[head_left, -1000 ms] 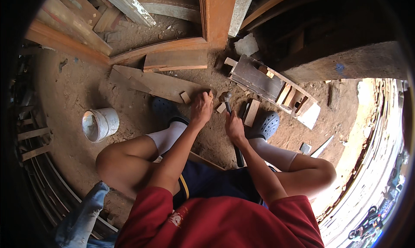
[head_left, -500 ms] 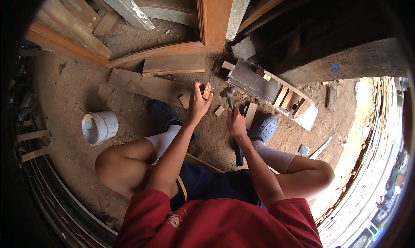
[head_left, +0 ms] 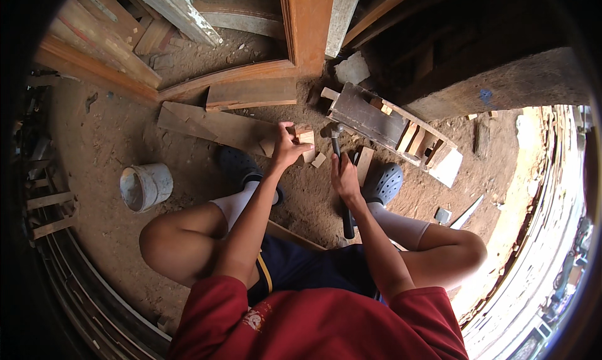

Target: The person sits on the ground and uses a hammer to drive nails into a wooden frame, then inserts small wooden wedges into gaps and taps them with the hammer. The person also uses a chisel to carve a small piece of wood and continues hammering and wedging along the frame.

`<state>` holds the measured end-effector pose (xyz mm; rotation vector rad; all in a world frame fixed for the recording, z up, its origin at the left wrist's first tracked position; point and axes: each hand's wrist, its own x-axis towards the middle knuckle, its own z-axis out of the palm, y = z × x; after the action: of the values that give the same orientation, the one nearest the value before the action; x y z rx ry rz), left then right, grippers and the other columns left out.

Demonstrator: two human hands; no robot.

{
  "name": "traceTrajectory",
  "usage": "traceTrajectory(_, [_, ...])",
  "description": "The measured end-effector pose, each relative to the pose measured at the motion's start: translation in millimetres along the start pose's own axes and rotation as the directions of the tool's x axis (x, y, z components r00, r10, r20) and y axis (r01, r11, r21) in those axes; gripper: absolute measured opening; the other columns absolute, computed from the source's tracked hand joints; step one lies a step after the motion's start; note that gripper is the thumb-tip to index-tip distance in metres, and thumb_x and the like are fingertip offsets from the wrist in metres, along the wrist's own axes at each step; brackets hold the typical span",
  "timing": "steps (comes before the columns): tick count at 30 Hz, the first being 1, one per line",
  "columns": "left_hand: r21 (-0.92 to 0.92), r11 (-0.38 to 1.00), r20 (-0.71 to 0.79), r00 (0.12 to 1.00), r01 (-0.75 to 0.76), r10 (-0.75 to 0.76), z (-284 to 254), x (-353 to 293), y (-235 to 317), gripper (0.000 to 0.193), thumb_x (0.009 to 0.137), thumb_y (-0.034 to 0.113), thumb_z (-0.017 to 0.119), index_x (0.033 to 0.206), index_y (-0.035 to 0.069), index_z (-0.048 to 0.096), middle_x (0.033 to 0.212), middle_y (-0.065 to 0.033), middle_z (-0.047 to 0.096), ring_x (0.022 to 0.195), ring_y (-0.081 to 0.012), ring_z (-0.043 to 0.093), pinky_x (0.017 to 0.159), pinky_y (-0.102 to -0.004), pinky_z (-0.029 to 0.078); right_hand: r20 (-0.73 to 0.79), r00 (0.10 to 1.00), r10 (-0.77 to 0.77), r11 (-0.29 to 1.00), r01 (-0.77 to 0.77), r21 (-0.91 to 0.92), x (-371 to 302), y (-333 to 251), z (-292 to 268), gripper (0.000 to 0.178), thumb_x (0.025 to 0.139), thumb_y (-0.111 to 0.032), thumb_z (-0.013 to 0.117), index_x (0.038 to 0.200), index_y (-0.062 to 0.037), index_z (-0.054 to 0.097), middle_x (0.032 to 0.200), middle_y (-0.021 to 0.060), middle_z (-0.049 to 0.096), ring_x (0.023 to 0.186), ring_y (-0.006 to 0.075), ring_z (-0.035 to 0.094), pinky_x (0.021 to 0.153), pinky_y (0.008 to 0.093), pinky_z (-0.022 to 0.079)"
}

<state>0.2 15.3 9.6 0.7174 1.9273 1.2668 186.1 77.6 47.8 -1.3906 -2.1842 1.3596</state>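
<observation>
Between the thumb and fingers of my left hand (head_left: 287, 153) is a small wood block (head_left: 305, 137), its pale face turned up. My right hand (head_left: 345, 180) is wrapped round the handle of a claw hammer (head_left: 348, 224), whose metal head points away from me, just right of the block. A small wood offcut (head_left: 318, 160) lies on the dirt between both hands. Close to the right hand, a short wood strip (head_left: 364, 164) rests on the ground. Beyond the left hand stretches a flat wooden board (head_left: 200, 123).
A wooden tool box (head_left: 376, 125) with compartments sits ahead to the right. On the left stands a whitish bucket (head_left: 146, 185). A wooden frame (head_left: 229, 72) and a thick plank (head_left: 251, 94) lie ahead. A saw blade (head_left: 467, 213) is on the ground at right, near a heavy beam (head_left: 501, 90).
My left hand has turned the wood block so that a broader pale face shows, and has lowered it slightly toward me. The hammer and right hand have barely moved.
</observation>
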Motion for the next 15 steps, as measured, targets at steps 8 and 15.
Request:
traceTrajectory(8, [0.197,0.969,0.087,0.981,0.152,-0.172,-12,4,-31,0.036,0.091,0.027,0.065,0.117,0.005,0.053,0.103,-0.0115,0.066,0.102,-0.0226,0.061,0.086,-0.0354,0.046,0.019,0.997,0.079,0.997,-0.079,0.018,1,-6,-10,0.038,0.100,-0.033,0.042,0.090,0.0036,0.046,0.078,0.0354,0.058,0.080,0.0545,0.057,0.066,0.0570,0.043])
traceTrajectory(15, [0.464,0.886,-0.030,0.999,-0.015,0.033,-8,14,-43,0.027,0.090,0.023,0.061,0.107,0.002,0.060,0.098,-0.0193,0.067,0.092,-0.0341,0.064,0.081,-0.0379,0.049,0.042,0.994,0.100,0.995,-0.100,-0.017,0,7,-5,0.035,0.100,-0.031,0.042,0.095,0.0033,0.046,0.077,0.0351,0.058,0.083,0.0540,0.057,0.067,0.0555,0.044])
